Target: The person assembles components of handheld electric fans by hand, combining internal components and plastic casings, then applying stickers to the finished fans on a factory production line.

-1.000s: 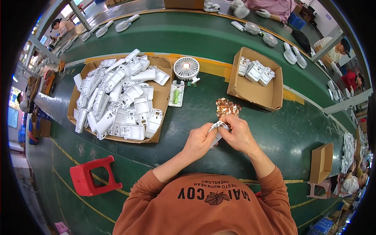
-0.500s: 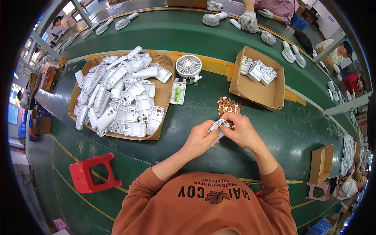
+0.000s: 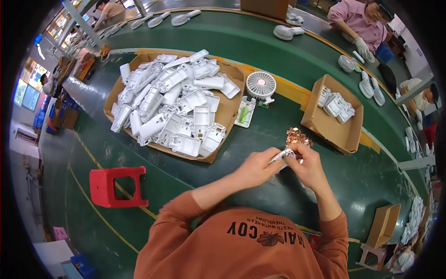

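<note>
Between my two hands is a white plastic shell [image 3: 282, 156], tilted, close to the near side of the green table. My left hand [image 3: 258, 167] pinches its left end. With thumb and fingers my right hand [image 3: 305, 165] closes on its right end; whether a small part is also between those fingers is hidden. Just beyond the hands lies a pile of small copper-coloured metal pieces [image 3: 297, 136]. To the left, a large shallow carton [image 3: 234, 74] is heaped with white plastic shells [image 3: 169, 100]. A smaller carton [image 3: 334, 133] at the right holds a few white shells [image 3: 335, 105].
A white round fan head [image 3: 261, 85] and an opened shell with a green part [image 3: 245, 112] lie beside the large carton. Beyond runs a green conveyor belt [image 3: 223, 37] with handheld fans; a gloved co-worker [image 3: 362, 23] handles one. A red stool [image 3: 118, 187] stands left.
The whole view has turned and shifted, so table things appear further right. Both my hands keep the white shell over the same area. The co-worker's gloved hands have moved.
</note>
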Demonstrator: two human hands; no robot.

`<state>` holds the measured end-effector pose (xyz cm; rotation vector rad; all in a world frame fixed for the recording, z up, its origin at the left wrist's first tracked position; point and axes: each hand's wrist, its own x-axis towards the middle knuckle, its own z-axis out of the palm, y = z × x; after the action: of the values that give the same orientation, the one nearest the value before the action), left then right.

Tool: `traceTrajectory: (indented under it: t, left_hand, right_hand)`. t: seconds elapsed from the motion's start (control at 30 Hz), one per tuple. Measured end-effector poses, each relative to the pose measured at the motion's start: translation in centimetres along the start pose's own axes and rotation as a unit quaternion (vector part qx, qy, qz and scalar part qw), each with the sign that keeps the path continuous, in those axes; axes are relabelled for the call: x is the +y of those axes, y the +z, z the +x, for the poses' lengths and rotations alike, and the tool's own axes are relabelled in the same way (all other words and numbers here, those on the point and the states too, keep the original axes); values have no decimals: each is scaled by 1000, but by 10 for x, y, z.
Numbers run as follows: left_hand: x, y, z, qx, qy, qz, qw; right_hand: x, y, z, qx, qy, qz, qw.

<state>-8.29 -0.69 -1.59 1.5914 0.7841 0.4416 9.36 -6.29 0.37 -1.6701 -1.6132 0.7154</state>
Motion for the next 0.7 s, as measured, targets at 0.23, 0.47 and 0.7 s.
traceTrajectory:
  t: [0.23,0.47,0.7]
  left_hand:
    - [0,-150,-7,94,207,522,822]
    - [-15,-167,-9,33,190,686,702]
    - [-11,-181,-10,56,199,732,649]
  right_hand:
    - [60,-89,88,214,57,149,964]
    - [120,-130,151,194,150,50,968]
    - [57,-105,106,263,-39,-122,956]
